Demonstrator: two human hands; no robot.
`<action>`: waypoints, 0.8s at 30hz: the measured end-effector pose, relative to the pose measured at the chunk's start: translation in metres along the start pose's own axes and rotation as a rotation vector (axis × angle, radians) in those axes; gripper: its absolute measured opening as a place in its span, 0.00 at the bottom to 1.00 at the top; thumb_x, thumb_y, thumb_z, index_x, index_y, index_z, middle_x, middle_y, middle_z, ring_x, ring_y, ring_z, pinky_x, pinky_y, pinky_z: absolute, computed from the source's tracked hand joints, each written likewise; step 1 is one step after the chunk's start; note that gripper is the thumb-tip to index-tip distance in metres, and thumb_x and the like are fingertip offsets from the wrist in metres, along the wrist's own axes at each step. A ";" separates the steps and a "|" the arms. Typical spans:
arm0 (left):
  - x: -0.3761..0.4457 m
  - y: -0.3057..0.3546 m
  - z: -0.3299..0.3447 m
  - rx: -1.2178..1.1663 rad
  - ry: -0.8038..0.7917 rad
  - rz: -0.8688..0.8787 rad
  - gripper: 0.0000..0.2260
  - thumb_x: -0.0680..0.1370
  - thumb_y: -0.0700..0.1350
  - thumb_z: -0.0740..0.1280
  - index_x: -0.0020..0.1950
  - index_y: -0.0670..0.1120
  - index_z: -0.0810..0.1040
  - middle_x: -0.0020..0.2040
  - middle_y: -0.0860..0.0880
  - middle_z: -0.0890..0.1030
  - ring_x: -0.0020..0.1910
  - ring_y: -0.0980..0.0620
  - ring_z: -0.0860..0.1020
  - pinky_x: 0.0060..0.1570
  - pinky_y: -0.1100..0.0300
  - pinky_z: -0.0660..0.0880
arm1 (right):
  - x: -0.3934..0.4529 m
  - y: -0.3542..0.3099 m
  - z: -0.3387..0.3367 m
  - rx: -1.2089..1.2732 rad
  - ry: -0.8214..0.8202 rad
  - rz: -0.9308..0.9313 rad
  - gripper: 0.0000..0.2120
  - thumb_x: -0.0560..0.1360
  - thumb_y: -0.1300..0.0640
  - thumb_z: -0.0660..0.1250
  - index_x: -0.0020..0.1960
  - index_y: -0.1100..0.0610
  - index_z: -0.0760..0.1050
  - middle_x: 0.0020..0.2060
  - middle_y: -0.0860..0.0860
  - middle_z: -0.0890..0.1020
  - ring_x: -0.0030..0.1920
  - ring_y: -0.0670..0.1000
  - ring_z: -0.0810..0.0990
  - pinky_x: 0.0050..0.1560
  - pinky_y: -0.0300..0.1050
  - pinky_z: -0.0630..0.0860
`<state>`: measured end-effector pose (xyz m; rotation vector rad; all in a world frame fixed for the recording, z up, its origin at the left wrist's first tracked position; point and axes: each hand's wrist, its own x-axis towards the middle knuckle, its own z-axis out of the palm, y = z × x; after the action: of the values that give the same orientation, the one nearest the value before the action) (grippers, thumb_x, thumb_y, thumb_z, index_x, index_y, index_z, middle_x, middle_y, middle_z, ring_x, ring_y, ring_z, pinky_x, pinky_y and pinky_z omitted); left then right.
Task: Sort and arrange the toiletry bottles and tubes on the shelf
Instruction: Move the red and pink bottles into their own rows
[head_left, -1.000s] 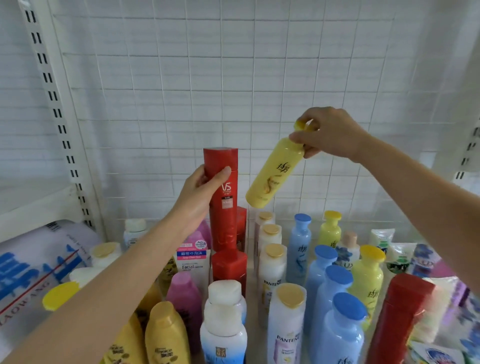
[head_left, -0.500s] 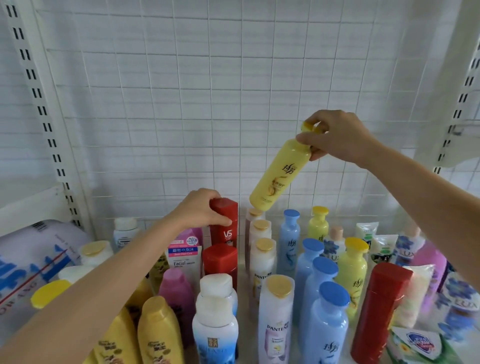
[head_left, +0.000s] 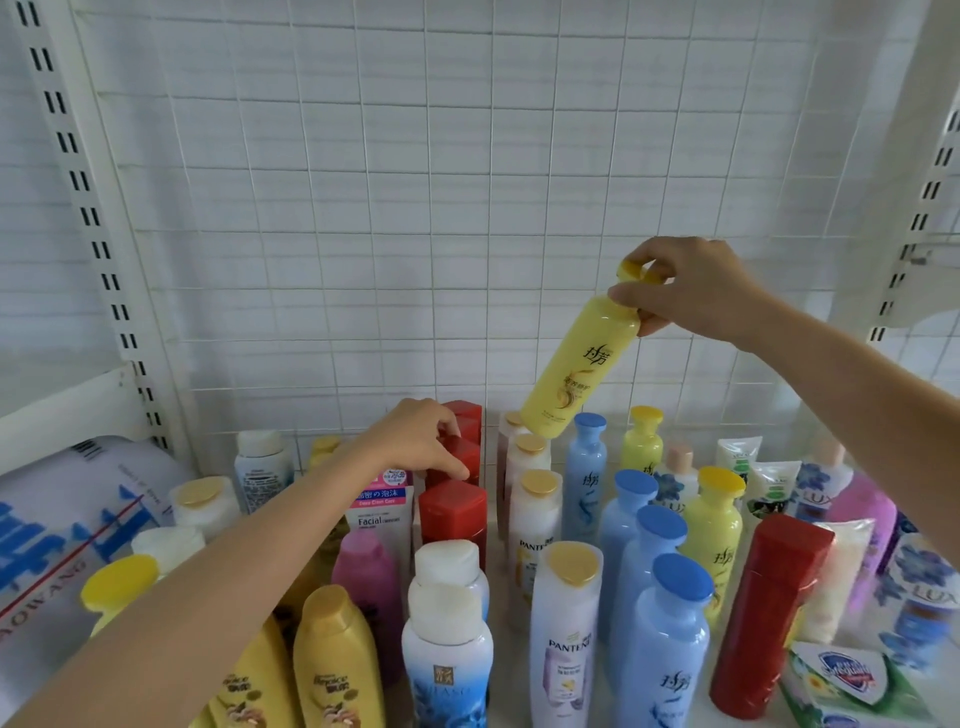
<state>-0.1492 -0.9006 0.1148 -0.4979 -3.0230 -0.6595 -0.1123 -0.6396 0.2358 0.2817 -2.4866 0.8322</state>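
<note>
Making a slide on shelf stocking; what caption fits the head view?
Left hand sets a red bottle among others while the right hand holds a tilted yellow bottle above the crowded shelf.

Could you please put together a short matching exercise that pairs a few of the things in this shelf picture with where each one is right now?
Things:
1. yellow bottle
2. red bottle
3. soap packet
4. white roll

Places:
A. lying at the left edge
B. tilted in the air, held by the right hand
C. front right corner
D. standing in the red row, under the left hand

Pairs: 1-B, 2-D, 3-C, 4-A
</note>
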 end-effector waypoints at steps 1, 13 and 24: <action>0.000 -0.001 -0.002 -0.021 -0.001 -0.005 0.24 0.67 0.48 0.76 0.60 0.43 0.76 0.57 0.41 0.77 0.44 0.51 0.76 0.46 0.56 0.79 | -0.001 0.000 0.000 -0.001 0.000 0.003 0.11 0.72 0.51 0.69 0.52 0.53 0.74 0.47 0.53 0.81 0.32 0.43 0.83 0.41 0.35 0.77; 0.001 -0.006 -0.013 0.006 -0.043 0.052 0.22 0.69 0.51 0.74 0.60 0.47 0.74 0.60 0.46 0.76 0.42 0.54 0.75 0.40 0.63 0.77 | -0.023 -0.015 0.002 -0.051 0.048 0.057 0.13 0.73 0.52 0.68 0.56 0.55 0.74 0.48 0.54 0.81 0.34 0.47 0.83 0.44 0.36 0.76; 0.016 0.037 -0.022 0.095 0.121 0.281 0.11 0.72 0.55 0.69 0.50 0.50 0.79 0.46 0.52 0.81 0.46 0.54 0.77 0.45 0.61 0.71 | -0.056 -0.005 -0.031 -0.131 0.135 0.120 0.13 0.73 0.53 0.68 0.56 0.56 0.75 0.48 0.54 0.81 0.36 0.51 0.84 0.50 0.47 0.80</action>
<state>-0.1544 -0.8731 0.1506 -0.8245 -2.7799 -0.5058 -0.0508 -0.6227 0.2302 0.0299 -2.4357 0.7070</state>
